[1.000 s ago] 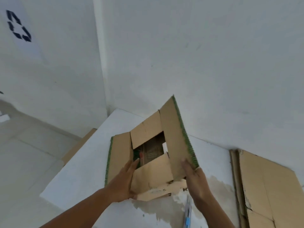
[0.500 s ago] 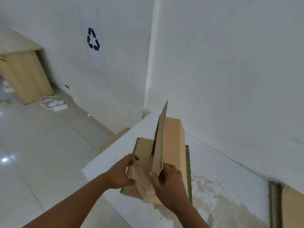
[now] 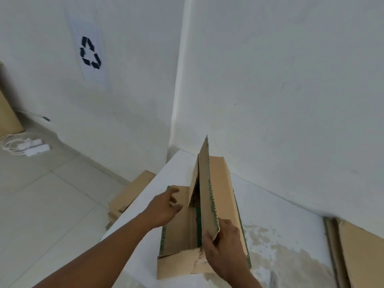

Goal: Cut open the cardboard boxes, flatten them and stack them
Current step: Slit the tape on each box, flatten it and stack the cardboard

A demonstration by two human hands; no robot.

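A cardboard box is lying on the white counter. The right grip is pinching its upright flap at the near corner. The left grip is hovering, fingers relaxed, over the box's left side.

1. There is one cardboard box.
2. There is one white table.
3. There are two hands, the left hand and the right hand.
4. There is one recycling sign on the wall.
5. There are two white power strips on the floor.
6. There is one floor pile of flat cardboard. The pieces in it are too hard to count.
7. There is one stack of cardboard sheets at the table's right end. Its layers are too hard to count.
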